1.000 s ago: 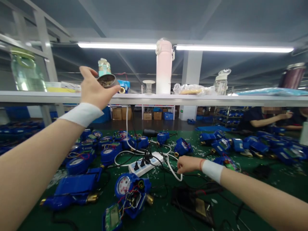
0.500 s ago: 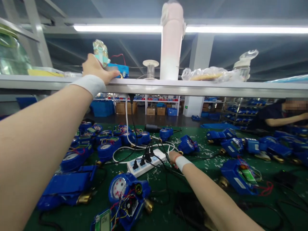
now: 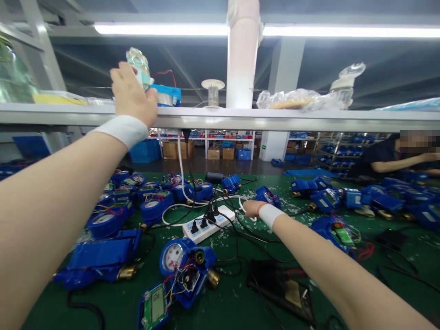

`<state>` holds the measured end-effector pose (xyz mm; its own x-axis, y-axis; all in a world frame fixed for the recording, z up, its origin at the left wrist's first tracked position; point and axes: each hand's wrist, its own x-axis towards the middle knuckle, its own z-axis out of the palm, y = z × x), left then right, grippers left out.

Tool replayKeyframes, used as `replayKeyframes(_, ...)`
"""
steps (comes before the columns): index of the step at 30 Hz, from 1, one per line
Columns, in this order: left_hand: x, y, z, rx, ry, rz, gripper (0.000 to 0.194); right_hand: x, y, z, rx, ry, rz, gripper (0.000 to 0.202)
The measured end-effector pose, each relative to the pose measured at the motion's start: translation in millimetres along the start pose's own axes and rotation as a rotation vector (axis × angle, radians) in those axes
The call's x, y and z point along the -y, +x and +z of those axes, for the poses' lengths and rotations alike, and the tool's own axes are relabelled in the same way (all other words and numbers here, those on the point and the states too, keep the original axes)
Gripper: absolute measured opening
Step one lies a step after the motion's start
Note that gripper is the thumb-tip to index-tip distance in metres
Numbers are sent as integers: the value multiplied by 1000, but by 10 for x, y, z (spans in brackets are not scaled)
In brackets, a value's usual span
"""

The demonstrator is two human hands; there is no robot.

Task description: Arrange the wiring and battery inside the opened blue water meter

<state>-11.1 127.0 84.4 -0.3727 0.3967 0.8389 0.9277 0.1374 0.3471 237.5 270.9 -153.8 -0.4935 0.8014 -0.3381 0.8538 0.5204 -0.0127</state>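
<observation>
The left hand (image 3: pixel 132 94) is raised to the shelf (image 3: pixel 240 118) that runs across the scene above the table, its back toward the camera and its fingers curled over the shelf's front edge; whatever it may be gripping is hidden behind it, so I cannot tell if it holds anything. Just beyond it on the shelf stand a clear bottle with a teal band (image 3: pixel 138 64) and a small blue box (image 3: pixel 167 94), with a tall pink flask (image 3: pixel 242 55) farther right. The right hand (image 3: pixel 252 208) lies low on the green table (image 3: pixel 240 298), far from the camera, loosely closed around a white cable (image 3: pixel 178 219) beside the white power strip (image 3: pixel 208 223). Near the camera lies an opened blue water meter (image 3: pixel 184 270) with loose wires; more blue meters crowd the left and right.
</observation>
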Motion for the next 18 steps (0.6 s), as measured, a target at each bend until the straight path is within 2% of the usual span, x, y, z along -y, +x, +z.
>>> replayKeyframes(4,-57,-129,-96,12,53,90,39,-210,-396,-289,-94,-17,-23,30)
replayKeyframes(9,-80,-334,-251,8,21,236,45,-618,-1066,-477,-214,62,-38,29)
replayKeyframes(13,-110,-509,-366,-92,-62,284,49,-1112,-1589,-456,-306,189,43,28)
replayKeyframes(18,-352,-860,-540,-77,-227,439,52,-1767,-2069,-200,-447,428,286,25)
